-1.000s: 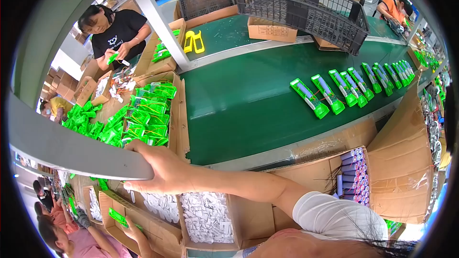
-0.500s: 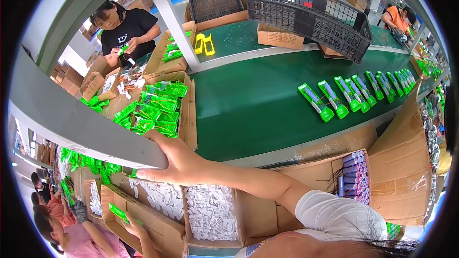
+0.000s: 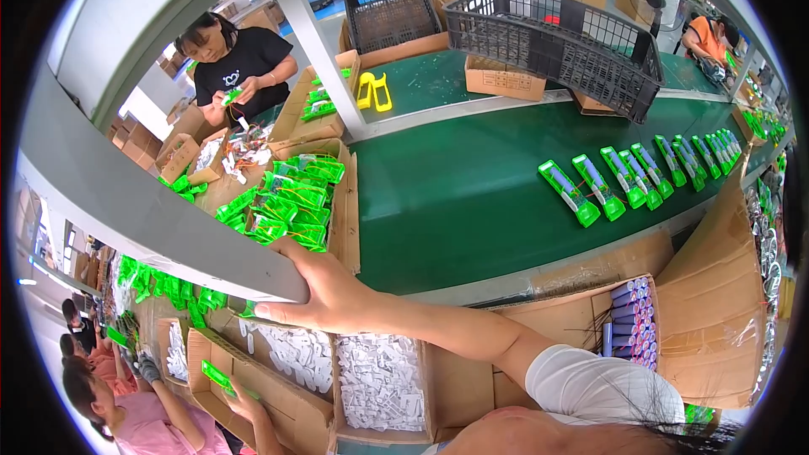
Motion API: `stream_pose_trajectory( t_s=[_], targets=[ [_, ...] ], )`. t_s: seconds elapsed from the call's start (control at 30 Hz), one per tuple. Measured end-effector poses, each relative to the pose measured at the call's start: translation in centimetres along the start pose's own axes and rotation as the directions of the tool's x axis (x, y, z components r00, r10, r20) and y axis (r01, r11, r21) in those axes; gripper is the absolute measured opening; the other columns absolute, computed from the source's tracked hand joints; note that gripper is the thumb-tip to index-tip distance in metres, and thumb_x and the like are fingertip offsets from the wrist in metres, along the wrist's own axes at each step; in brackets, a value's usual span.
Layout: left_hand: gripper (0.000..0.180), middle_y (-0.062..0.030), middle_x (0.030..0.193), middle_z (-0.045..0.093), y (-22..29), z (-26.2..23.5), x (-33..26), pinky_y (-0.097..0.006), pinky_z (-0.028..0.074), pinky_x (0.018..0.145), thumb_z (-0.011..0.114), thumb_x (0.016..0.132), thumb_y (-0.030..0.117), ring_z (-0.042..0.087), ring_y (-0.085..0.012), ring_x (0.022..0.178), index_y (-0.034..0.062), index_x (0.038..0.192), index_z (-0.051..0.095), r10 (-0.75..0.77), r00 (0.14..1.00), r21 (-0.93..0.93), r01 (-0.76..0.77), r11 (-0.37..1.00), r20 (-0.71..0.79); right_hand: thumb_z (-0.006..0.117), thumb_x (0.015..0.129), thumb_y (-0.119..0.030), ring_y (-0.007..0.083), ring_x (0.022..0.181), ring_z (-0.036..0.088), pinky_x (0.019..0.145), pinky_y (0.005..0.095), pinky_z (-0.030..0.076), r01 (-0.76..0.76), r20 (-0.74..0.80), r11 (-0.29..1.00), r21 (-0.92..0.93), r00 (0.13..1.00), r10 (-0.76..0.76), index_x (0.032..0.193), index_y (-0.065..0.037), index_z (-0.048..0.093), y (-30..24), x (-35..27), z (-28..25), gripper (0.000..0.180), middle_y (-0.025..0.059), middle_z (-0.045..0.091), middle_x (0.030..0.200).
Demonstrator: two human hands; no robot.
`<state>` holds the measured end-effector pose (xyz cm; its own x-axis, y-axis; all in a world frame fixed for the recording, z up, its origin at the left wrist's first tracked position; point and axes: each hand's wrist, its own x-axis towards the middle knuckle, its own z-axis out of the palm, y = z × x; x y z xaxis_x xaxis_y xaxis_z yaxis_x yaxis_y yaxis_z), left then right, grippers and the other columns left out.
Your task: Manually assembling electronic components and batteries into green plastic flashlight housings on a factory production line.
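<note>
My right hand reaches across from the lower right and is closed round the end of a grey metal beam, thumb below and fingers above. Lower down, my left hand holds a green plastic casing over an open cardboard box. Its inside face is too small to make out. Beside that box are cardboard trays of small white plastic pieces. Beyond the beam, a cardboard box holds green casings with wires.
Green casings with purple cells lie in a row along the green conveyor belt. Purple cylindrical cells fill one end of a carton at right. A black crate sits tilted across the belt's far edge. Co-workers work nearby.
The whole view has shifted slightly, so the scene sits a little further right and lower. Both hands keep the same holds.
</note>
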<state>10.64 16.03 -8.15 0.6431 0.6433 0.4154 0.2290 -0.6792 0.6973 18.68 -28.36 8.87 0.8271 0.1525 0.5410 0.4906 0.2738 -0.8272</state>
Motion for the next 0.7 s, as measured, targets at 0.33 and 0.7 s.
stream_pose_trajectory(
  t_s=[0.33,0.7],
  targets=[
    [0.048,-0.0205,0.082,0.064,-1.0,0.6,-0.1,-0.041,0.048,0.07,0.061,0.091,0.038,0.06,-0.0304,0.073,-0.0076,0.102,0.065,0.106,0.989,-0.039,-0.111,0.993,-0.105,0.074,0.083,-0.026,0.0236,0.087,0.064,0.075,0.037,0.051,0.035,-0.006,0.999,-0.024,0.999,-0.035,0.123,-0.004,0.043,-0.1,-0.1,0.1,0.055,0.0146,0.063,0.099],
    [0.048,-0.0284,0.093,0.065,1.3,-0.1,-0.4,-0.043,0.048,0.076,0.061,0.092,0.033,0.061,-0.0364,0.079,-0.0125,0.107,0.062,0.016,1.0,0.045,-0.016,0.999,0.005,0.075,0.082,-0.03,0.0313,0.094,0.064,0.083,0.0398,0.049,-0.002,0.01,1.0,-0.031,1.0,0.002,0.123,-0.003,0.043,0.4,-0.2,-0.1,0.059,0.0188,0.063,0.103]
  ],
)
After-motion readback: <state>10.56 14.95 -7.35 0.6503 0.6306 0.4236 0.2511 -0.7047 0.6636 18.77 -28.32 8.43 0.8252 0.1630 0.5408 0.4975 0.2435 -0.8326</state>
